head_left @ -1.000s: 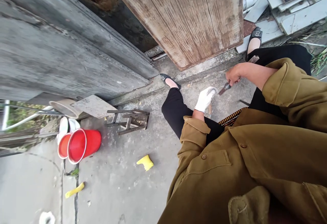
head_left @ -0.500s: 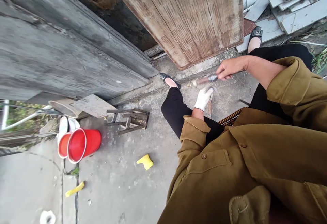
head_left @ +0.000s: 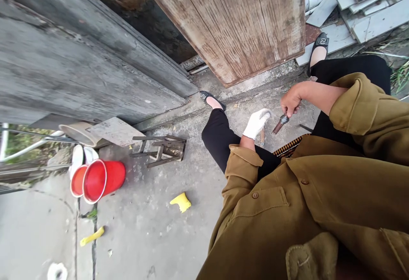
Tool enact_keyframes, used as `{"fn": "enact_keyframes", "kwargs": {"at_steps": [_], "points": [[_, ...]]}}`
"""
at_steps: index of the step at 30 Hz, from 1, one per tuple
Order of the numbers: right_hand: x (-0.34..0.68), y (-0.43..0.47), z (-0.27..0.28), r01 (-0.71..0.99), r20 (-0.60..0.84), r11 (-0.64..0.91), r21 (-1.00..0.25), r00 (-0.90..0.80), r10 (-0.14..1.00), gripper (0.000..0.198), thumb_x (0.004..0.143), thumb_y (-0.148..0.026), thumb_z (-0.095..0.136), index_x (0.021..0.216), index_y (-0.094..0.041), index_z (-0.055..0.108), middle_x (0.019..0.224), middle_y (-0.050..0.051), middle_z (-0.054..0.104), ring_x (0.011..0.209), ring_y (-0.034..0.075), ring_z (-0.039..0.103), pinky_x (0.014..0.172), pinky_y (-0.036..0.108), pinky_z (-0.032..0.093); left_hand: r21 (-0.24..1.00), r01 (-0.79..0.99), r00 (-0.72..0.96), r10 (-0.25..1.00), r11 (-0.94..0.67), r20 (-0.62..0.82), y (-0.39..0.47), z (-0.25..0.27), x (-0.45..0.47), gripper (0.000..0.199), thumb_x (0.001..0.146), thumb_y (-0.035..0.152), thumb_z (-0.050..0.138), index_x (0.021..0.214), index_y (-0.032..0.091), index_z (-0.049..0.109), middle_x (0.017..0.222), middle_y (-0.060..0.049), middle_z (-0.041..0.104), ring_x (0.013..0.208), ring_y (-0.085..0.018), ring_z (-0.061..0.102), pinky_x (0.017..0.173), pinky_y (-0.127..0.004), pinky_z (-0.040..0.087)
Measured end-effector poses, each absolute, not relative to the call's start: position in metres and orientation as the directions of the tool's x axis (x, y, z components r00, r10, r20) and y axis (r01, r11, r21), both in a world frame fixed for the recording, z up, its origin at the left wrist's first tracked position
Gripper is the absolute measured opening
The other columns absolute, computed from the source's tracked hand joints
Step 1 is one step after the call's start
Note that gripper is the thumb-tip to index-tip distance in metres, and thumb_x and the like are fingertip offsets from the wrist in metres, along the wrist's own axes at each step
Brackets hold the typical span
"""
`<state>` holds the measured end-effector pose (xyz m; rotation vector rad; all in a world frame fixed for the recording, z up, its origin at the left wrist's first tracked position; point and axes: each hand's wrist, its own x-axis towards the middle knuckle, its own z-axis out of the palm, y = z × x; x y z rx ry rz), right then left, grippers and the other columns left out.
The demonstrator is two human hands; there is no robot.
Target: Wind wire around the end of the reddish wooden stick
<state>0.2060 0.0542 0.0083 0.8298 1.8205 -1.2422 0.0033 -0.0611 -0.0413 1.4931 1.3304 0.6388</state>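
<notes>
My right hand (head_left: 290,99), bare, is closed round a brown stick-like tool (head_left: 280,124) with a band of grey wire wound about it. The tool's dark end points down and left, over the concrete; what kind of tool it is I cannot make out. Just left of it, my left hand (head_left: 255,124) wears a white knitted glove. Its fingers are curled together low over the ground, and anything inside them is hidden or too small to name. A thin brownish piece (head_left: 262,137) shows beneath the glove. The tool and the glove are apart.
A weathered wooden door panel (head_left: 236,28) stands ahead. To the left are a small wooden stool (head_left: 166,150) on its side, red buckets (head_left: 111,180) and yellow pieces (head_left: 181,202) on the concrete. Stacked tiles (head_left: 377,20) lie at upper right.
My right hand has moved right and slightly down, and the tool has swung from pointing left to pointing down-left. My gloved left hand stays in nearly the same place.
</notes>
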Motion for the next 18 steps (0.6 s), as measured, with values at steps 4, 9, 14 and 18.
{"fn": "enact_keyframes", "kwargs": {"at_steps": [4,9,14,18], "points": [[0.211,0.061,0.021,0.725,-0.748,0.185,-0.663,-0.654,-0.117,0.018,0.099,-0.013,0.061,0.085,-0.006,0.069,0.062,-0.003,0.059,0.055,0.004,0.047,0.062,0.021,0.031,0.904,0.412,0.272,0.931,0.115,-0.242,-0.067,-0.038,-0.004,0.052,0.091,0.061,0.068,0.128,0.024,0.073,0.123,-0.013,0.077,0.133,-0.038,0.062,0.106,-0.053,0.055],[0.230,0.080,0.041,0.507,-0.498,-0.091,-0.857,-0.772,0.394,0.020,0.099,-0.028,0.066,0.089,-0.011,0.069,0.076,-0.001,0.064,0.063,0.004,0.052,0.066,0.019,0.038,0.905,0.396,0.271,0.922,0.155,-0.276,-0.076,-0.037,-0.005,0.066,0.090,0.070,0.062,0.143,0.030,0.063,0.119,-0.011,0.078,0.123,-0.036,0.068,0.100,-0.056,0.059],[0.235,0.097,0.038,0.719,-0.420,0.056,-0.692,-0.465,0.780,0.023,0.098,-0.033,0.064,0.084,-0.015,0.067,0.075,0.005,0.064,0.066,0.012,0.053,0.066,0.025,0.040,0.909,0.316,0.265,0.895,0.271,-0.359,-0.077,-0.038,0.001,0.066,0.085,0.073,0.067,0.138,0.033,0.067,0.110,-0.011,0.080,0.112,-0.036,0.073,0.090,-0.055,0.062],[0.221,0.090,0.026,0.890,-0.564,0.342,-0.303,-0.456,0.688,0.022,0.094,-0.028,0.068,0.081,-0.010,0.069,0.067,0.008,0.060,0.073,0.017,0.053,0.068,0.029,0.032,0.917,0.232,0.203,0.906,0.325,-0.372,-0.078,-0.034,0.004,0.061,0.081,0.071,0.073,0.128,0.032,0.073,0.109,-0.009,0.080,0.109,-0.035,0.072,0.087,-0.052,0.062]]}}
